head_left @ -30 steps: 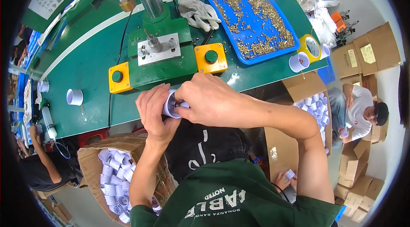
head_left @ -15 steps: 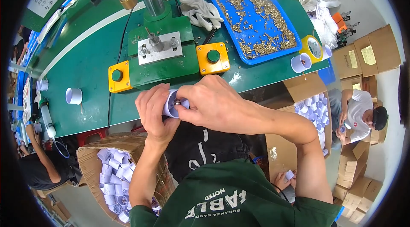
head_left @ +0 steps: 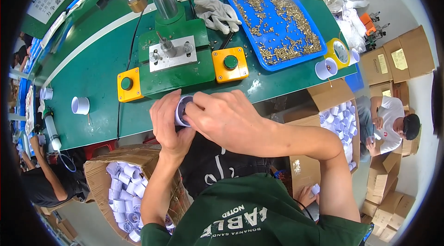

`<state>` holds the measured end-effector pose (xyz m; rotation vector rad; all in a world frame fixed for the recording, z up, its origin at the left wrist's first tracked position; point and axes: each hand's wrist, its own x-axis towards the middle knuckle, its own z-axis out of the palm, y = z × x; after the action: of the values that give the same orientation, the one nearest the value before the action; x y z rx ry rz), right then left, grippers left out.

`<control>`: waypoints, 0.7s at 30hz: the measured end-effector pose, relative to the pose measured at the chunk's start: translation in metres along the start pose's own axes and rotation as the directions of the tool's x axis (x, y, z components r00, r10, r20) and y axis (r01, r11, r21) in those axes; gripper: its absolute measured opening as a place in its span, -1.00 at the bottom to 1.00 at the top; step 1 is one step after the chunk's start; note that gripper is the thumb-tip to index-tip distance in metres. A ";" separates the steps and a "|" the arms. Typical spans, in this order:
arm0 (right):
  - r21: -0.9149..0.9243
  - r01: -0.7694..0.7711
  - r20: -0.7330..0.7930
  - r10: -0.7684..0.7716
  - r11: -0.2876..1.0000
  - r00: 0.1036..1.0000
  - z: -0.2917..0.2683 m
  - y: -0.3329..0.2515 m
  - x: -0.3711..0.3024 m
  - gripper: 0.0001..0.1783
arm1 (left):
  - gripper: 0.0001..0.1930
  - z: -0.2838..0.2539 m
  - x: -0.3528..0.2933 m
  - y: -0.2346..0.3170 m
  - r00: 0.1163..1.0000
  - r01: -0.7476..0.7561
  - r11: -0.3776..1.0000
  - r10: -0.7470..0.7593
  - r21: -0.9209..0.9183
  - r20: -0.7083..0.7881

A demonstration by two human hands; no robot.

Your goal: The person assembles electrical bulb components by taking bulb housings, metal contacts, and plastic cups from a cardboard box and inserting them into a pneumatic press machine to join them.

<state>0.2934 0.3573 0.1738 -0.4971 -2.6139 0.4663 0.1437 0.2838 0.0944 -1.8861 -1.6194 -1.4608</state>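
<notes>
In front of the press, my left hand (head_left: pixel 165 123) is wrapped round a white plastic cup (head_left: pixel 180 115), its open end turned toward the right. My right hand (head_left: pixel 226 118) has its thumb and fingers pinched together inside the cup's mouth. Whatever the fingertips hold is hidden by the cup and hand. Just beyond is a green bench press (head_left: pixel 178 77) with a steel plate (head_left: pixel 174 55) carrying an upright pin. Yellow boxes with green buttons flank it, one on the left (head_left: pixel 128 84) and one on the right (head_left: pixel 230 64).
A blue tray (head_left: pixel 273 63) of small brass pieces lies at the back right, beside a grey glove (head_left: pixel 215 13) and yellow tape roll (head_left: pixel 337 53). White cups stand at the bench's left (head_left: pixel 80 105) and right (head_left: pixel 325 68). Cartons of cups (head_left: pixel 96 186) (head_left: pixel 303 172) flank me. Other people sit nearby.
My right fingers have gone deeper into the cup, covering the small metal piece that showed there. The cup has turned slightly, and both hands stay near the same place.
</notes>
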 end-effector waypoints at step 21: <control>0.127 -0.009 -0.011 0.010 0.992 1.000 -0.009 -0.001 0.003 -0.87 | -0.34 0.003 -0.004 0.003 0.998 0.026 0.995 -0.021 -0.092 0.054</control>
<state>0.2951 0.3596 0.1823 -0.4686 -2.5521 0.6268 0.1482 0.2823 0.0909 -1.9776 -1.6292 -1.5324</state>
